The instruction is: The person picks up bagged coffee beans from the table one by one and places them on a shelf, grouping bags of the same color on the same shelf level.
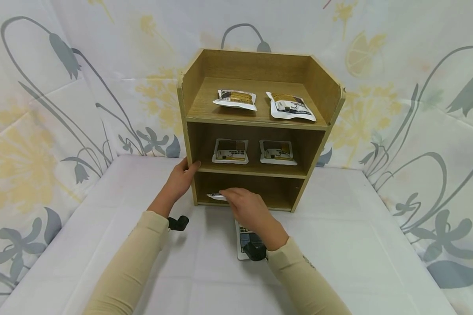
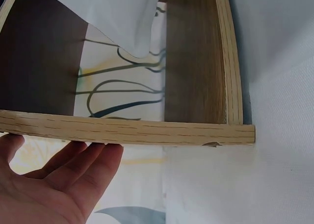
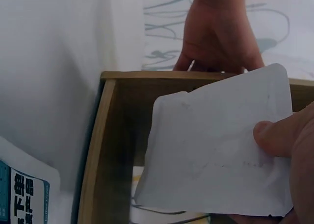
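Note:
My left hand point(image 1: 179, 180) rests at the left side of a small wooden shelf point(image 1: 256, 173), fingertips touching the side panel in the left wrist view. Between thumb and fingers, my right hand point(image 1: 249, 211) pinches a flat white pouch point(image 3: 216, 150) at the front of the bottom compartment. Its plain white face shows in the right wrist view, overlapping the opening. Another white pouch with a dark printed label point(image 1: 244, 238) lies on the table under my right wrist, partly hidden by it.
On the top board lie two printed pouches, a left one point(image 1: 236, 99) and a right one point(image 1: 291, 106). Two more, left point(image 1: 230, 152) and right point(image 1: 277, 152), sit on the middle board. A patterned cloth point(image 1: 114, 57) hangs behind and beside the white-covered table point(image 1: 358, 245).

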Tool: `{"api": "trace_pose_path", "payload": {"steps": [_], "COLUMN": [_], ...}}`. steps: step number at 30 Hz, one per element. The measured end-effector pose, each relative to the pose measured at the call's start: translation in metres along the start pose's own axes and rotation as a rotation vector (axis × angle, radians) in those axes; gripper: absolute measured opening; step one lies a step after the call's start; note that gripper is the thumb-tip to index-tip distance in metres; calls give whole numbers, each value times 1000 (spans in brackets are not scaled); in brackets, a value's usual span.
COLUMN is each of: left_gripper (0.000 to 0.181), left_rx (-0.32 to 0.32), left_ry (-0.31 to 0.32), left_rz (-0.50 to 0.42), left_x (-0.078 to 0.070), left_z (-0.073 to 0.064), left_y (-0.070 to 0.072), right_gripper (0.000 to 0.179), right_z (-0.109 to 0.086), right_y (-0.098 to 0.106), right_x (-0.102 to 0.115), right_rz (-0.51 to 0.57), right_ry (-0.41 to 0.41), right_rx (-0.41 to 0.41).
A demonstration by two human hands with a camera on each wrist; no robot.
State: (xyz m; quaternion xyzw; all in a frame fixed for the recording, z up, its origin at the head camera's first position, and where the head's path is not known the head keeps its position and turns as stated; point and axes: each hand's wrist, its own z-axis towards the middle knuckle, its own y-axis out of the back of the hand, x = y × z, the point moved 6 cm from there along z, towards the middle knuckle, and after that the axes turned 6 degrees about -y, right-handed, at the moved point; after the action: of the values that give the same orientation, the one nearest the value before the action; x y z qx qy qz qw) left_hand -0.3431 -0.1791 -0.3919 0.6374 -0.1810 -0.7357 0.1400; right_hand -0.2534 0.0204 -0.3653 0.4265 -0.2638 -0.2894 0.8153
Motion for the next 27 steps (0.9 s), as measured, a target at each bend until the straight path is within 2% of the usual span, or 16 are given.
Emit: {"api": "trace_pose_path", "payload": {"steps": [9, 18, 27], "left_gripper": [72, 72, 70], "left_rx": [4, 8, 1], "left_ry": [-1, -4, -18], "left_rz": [-5, -11, -6], "left_x": [-1, -1, -1], "left_z": [-1, -2, -1], "left_y": [0, -1, 0], "right_gripper": [29, 31, 31], "right_z": [2, 0, -1], "right_y": [-13, -27, -39], "right_x": [-11, -19, -19], "right_rz": [-15, -18, -48], "right_ry": [-36, -111, -125], "right_rx": [-35, 17, 37]}}
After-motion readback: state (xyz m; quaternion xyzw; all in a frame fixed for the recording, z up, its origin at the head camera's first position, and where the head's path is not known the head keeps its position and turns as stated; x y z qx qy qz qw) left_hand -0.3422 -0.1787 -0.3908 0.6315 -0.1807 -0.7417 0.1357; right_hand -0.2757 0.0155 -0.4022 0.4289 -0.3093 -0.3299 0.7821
